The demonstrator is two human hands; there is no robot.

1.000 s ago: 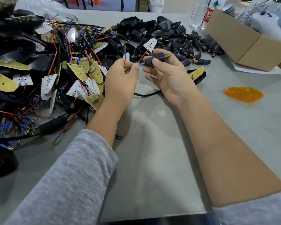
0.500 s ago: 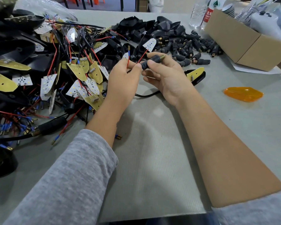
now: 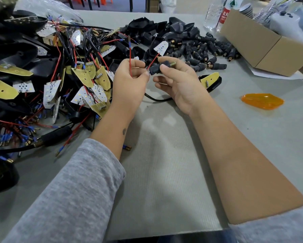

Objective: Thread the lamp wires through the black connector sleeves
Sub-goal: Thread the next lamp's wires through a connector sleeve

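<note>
My right hand (image 3: pixel 178 81) pinches a black connector sleeve (image 3: pixel 156 68) with a brass threaded tip, held above the mat. My left hand (image 3: pixel 129 81) pinches thin red lamp wires (image 3: pixel 130 60) at the sleeve's left mouth. One red wire stands up from my left fingers with a blue crimp near its top. Another red wire runs from the sleeve up to a small white LED board (image 3: pixel 161 47). A black cable (image 3: pixel 156 99) loops on the mat below my hands toward a black lamp base with a yellow board (image 3: pixel 210 81).
A tangled heap of lamp boards and wires (image 3: pixel 59 71) fills the left. Loose black sleeves (image 3: pixel 205 51) lie in a pile behind my hands. An orange lens (image 3: pixel 262 101) lies at right, a cardboard box (image 3: pixel 263 42) behind it, water bottles (image 3: pixel 217 13) at the back.
The upright red wire has risen higher above my left hand. The sleeve's left mouth has met my left fingertips, and less wire shows between the two hands.
</note>
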